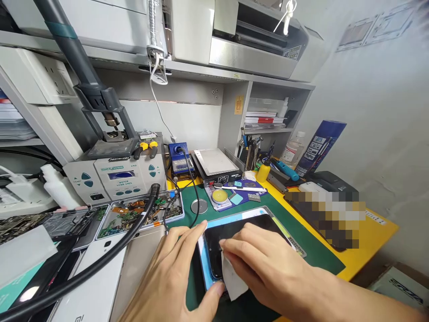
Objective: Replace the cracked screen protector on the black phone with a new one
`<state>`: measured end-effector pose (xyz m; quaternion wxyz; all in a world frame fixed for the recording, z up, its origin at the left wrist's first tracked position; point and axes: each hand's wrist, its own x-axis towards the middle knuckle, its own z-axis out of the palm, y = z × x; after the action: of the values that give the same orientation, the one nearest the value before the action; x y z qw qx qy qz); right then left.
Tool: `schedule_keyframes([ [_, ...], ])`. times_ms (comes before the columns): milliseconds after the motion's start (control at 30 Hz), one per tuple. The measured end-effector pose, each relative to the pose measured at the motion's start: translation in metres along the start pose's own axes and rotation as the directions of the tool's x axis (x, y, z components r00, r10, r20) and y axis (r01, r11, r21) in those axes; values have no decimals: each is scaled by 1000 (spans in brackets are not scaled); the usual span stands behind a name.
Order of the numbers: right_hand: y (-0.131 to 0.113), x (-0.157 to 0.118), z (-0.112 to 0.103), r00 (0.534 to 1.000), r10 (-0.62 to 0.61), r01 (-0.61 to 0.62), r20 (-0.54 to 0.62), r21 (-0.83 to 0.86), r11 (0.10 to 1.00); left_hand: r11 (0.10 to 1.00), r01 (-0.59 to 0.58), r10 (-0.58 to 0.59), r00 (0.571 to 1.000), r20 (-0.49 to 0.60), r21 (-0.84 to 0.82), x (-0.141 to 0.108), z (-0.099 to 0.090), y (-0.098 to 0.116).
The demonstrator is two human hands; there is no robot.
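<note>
A smartphone [214, 256] with a black screen and blue edge lies on a blue-and-white flat piece [201, 243] on the green mat [323, 261]. My left hand [174, 273] braces the phone's near-left end, forefinger at one corner and thumb at the other. Over the screen, my right hand [258, 257] pinches a white wipe [233, 277] between thumb and fingers. The wipe hangs down past the phone's near edge. My right hand hides much of the screen.
Left of the mat, a black hose [110, 264] crosses a white phone [97, 273] and a tray of circuit boards [134, 212]. Behind stand a hot-air station [117, 176], a heating plate [214, 161], a tin of yellow paste [220, 196] and a yellow bottle [263, 171].
</note>
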<state>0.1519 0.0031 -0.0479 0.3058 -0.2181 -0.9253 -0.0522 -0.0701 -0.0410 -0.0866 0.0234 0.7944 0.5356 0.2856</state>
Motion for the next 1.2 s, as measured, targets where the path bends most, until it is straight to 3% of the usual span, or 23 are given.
schedule_keyframes([
  [133, 14, 12, -11, 997, -43, 26, -71, -231, 973, 998, 31, -32, 999, -10, -51, 3, 1, 2],
  [200, 16, 18, -18, 997, -36, 18, -64, -253, 967, 997, 33, -35, 999, -22, -68, 3, 2, 1],
  [267, 11, 20, -19, 998, -14, 21, 58, -121, 992, 996, 34, -37, 999, -34, -82, 2, 3, 0],
  [333, 3, 16, -14, 982, 37, -54, 187, 83, 995, 995, 38, -42, 998, -44, -89, 1, 4, 0],
  [433, -8, 7, -6, 965, 183, -229, 191, 263, 937, 995, 37, -41, 998, -46, -88, 0, 6, -2],
  [500, -12, 4, -8, 959, 220, -269, 182, 319, 909, 996, 23, -27, 999, -43, -85, 0, 6, -2],
  [667, -13, 4, -21, 985, 107, -143, 133, 307, 941, 998, 7, -10, 998, -58, -59, 0, 5, -2],
  [900, -18, -4, -12, 942, -18, 1, 335, 51, 999, 998, -42, 39, 997, -69, -40, 2, 6, 0],
  [1100, -11, -3, 3, 958, -52, 60, 282, -21, 998, 995, -71, 65, 994, -83, -70, 2, 14, -12],
  [1200, -9, -4, 15, 981, -107, 125, 159, -103, 987, 990, -121, 116, 991, -74, -73, 0, 26, -19],
])
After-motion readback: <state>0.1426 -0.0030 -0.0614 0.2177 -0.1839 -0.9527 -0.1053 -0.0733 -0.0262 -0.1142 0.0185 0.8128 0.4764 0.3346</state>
